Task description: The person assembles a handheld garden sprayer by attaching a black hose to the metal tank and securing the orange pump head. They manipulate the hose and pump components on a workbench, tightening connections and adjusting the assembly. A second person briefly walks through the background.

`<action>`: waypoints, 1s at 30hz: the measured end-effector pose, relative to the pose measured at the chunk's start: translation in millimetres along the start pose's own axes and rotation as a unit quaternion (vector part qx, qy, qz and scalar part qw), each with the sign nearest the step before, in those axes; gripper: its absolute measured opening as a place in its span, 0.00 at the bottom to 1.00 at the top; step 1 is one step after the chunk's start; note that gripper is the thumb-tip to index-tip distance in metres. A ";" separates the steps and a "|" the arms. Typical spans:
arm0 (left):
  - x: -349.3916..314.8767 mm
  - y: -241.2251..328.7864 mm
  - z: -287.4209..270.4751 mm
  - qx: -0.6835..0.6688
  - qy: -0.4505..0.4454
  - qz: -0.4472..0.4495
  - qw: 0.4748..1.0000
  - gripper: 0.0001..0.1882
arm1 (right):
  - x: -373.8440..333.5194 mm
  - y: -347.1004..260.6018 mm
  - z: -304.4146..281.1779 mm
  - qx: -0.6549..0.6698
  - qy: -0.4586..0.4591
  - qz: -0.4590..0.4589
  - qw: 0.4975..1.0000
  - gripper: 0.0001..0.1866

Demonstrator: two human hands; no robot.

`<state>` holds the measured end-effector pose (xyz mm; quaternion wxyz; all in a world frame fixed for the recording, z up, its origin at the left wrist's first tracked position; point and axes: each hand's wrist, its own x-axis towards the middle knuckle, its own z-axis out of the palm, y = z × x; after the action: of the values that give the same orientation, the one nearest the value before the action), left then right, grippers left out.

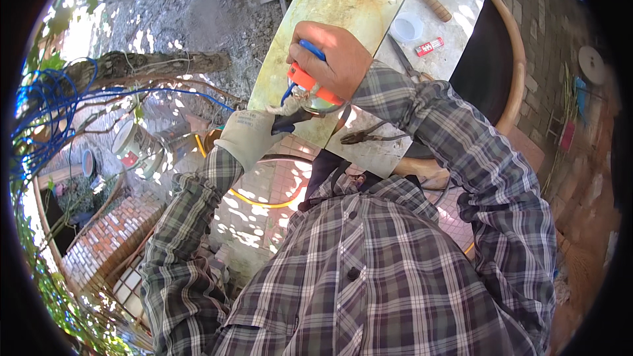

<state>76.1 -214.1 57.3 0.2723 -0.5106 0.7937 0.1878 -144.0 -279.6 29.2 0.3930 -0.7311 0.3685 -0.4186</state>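
Observation:
My right hand [336, 59], bare, is closed around an orange-and-blue object [302, 77] above the table's left edge. Its lower end is rounded and partly clear or shiny; its exact kind cannot be made out. My left hand [256, 133] wears a pale glove with dark finger parts. Its fingers are bent just below that object, beside a whitish twisted piece [288, 103]; what they grip is hidden. Pliers [369, 136] with dark handles lie on the table near my right forearm. Farther off is a dark-bladed tool [401, 57], partly covered by my sleeve.
The pale, stained tabletop [316, 13] bears a cleaver [432, 4] with a wooden handle, a translucent plastic cup [406, 27] and a small red packet [429, 47]. A curved wooden rim [517, 59] stands to the right. Blue cord [46, 105], a branch [132, 69] and buckets [135, 144] are at left.

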 end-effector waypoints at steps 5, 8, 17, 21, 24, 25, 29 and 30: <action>-2.5 -9.0 18.2 -0.014 0.037 0.051 0.998 0.24 | -5.0 -8.3 -1.1 0.015 -0.007 -0.009 1.000 0.13; 3.6 5.9 21.6 -0.015 0.016 0.024 0.999 0.21 | -7.8 -0.7 -4.2 -0.006 -0.002 -0.004 1.000 0.12; -32.0 38.8 9.9 -0.011 0.108 -0.039 0.993 0.18 | 7.6 -9.8 6.6 -0.024 -0.021 -0.023 0.999 0.11; -31.0 29.5 12.4 0.075 0.059 -0.014 0.995 0.15 | 11.3 -5.6 8.6 -0.014 -0.020 -0.039 0.999 0.12; -32.0 33.9 2.6 0.091 -0.013 -0.044 0.995 0.13 | 10.4 -6.0 10.8 0.000 -0.002 -0.035 0.999 0.12; -34.0 37.6 -2.4 0.087 -0.033 -0.058 0.994 0.12 | 10.1 -7.0 13.4 0.006 0.008 -0.033 0.999 0.12; -14.7 52.6 -6.3 0.041 0.056 -0.063 0.996 0.15 | 8.3 5.5 13.4 0.012 0.041 -0.038 0.998 0.12; -8.4 53.4 -8.5 0.008 0.067 -0.074 0.995 0.16 | 9.5 10.9 12.1 0.006 0.048 -0.036 0.998 0.12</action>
<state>28.0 -191.3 70.2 0.2357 -0.5776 0.7713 0.1263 -131.8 -289.2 18.6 0.3640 -0.7204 0.3580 -0.4694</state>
